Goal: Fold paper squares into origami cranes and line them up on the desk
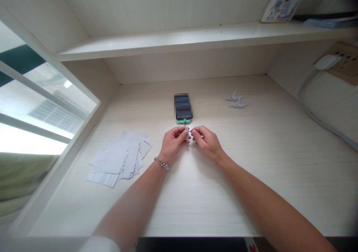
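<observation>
My left hand and my right hand meet over the middle of the pale desk. Both pinch one small folded piece of pale paper between their fingertips. A silver bracelet circles my left wrist. Just beyond the hands lies a phone in a green case, screen up. A loose stack of white paper sheets lies to the left of my left hand.
Two small folded paper figures rest at the back right of the desk. A shelf above carries a booklet. A wall socket with a white plug and grey cable is on the right. A window frame borders the left.
</observation>
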### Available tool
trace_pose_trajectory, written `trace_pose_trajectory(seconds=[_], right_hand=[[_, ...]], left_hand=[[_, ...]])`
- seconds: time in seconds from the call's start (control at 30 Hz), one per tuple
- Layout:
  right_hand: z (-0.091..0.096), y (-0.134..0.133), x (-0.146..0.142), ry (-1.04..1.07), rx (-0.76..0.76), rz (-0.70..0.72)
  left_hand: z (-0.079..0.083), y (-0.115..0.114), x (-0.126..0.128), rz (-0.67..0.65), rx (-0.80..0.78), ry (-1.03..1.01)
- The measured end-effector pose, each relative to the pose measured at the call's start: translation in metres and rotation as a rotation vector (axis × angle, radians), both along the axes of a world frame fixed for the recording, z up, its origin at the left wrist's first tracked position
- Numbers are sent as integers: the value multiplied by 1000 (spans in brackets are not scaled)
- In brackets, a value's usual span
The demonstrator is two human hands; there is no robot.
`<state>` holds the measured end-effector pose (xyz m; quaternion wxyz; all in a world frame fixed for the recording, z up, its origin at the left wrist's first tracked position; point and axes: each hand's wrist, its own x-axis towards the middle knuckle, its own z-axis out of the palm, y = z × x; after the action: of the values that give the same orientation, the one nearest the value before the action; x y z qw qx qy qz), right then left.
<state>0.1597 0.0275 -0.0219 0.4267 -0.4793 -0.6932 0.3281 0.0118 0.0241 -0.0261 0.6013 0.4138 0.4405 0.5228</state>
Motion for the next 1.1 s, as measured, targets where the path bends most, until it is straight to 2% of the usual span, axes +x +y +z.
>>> trace_pose_trajectory(seconds=[0.17, 0.47, 0.73, 0.87, 1.1], right_hand=[[0, 0, -2, 39, -72, 1], [2, -1, -1, 2, -45, -18], [-4, 6, 1, 381, -270, 42], [-5, 8, 2, 449, -350, 75], [-5, 9, 1, 469, -400, 107]], left_hand=[[-2, -1, -1, -10, -2, 7], [-1, -2, 1, -24, -7, -2], [2, -3, -1, -36, -25, -26], [1, -3, -1, -44, -3, -24], [-5, -1, -4, -75, 65, 129]])
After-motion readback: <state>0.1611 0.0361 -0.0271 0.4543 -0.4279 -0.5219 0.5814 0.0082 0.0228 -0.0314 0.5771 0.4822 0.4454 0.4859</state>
